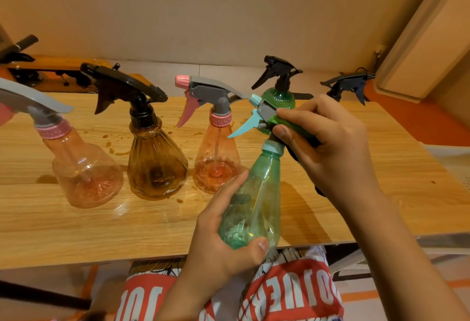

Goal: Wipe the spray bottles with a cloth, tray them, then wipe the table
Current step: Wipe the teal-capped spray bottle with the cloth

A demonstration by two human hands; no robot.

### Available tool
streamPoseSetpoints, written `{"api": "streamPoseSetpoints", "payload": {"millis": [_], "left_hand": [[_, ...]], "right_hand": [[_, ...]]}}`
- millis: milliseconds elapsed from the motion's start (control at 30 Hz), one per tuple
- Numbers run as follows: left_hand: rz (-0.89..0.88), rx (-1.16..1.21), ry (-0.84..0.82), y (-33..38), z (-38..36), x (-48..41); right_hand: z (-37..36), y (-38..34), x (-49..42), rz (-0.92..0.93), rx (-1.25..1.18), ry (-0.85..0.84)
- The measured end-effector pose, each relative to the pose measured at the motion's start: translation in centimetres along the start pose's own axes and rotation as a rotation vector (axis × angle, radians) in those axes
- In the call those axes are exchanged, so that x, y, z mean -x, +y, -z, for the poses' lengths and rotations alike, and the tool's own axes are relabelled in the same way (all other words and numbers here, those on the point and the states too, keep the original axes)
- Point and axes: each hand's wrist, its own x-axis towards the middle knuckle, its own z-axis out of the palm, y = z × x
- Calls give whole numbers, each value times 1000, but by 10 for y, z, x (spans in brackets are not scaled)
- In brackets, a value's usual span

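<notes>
The teal bottle (251, 201) is held off the table (356, 193), above its near edge and right of the middle. Its long axis runs from the base near the person up and away to the head (264, 110), leaning a little right, with trigger and nozzle pointing left. The left hand (223, 244) grips the wide base, fingers and thumb curled round it. The right hand (328, 142) is at the head from the right, thumb and fingers pinching a green cloth (300, 129) against the back and underside of the head. The next wipe probably lies right under those fingers, while the body below the neck is nearer the left hand. The bottle is clear green plastic, smeared and speckled, with a pale teal collar and trigger.
</notes>
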Motion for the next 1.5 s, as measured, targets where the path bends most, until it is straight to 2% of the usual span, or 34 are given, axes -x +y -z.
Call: {"api": "streamPoseSetpoints", "payload": {"millis": [333, 567, 767, 933, 1167, 1367, 1500], "left_hand": [[2, 51, 3, 2, 0, -1], [22, 132, 10, 7, 2, -3], [32, 143, 5, 7, 3, -3], [21, 138, 3, 10, 0, -5], [-13, 30, 18, 7, 0, -5], [-15, 14, 2, 6, -1, -4], [-15, 18, 33, 4, 2, -4]], "right_hand": [[2, -1, 5, -29, -6, 19], [-4, -3, 8, -84, -105, 77], [-7, -6, 18, -145, -189, 148], [0, -6, 20, -237, -199, 279], [-7, -6, 32, -138, -143, 166], [-6, -2, 28, -175, -112, 219], [-8, -7, 30, -142, -210, 106]]}}
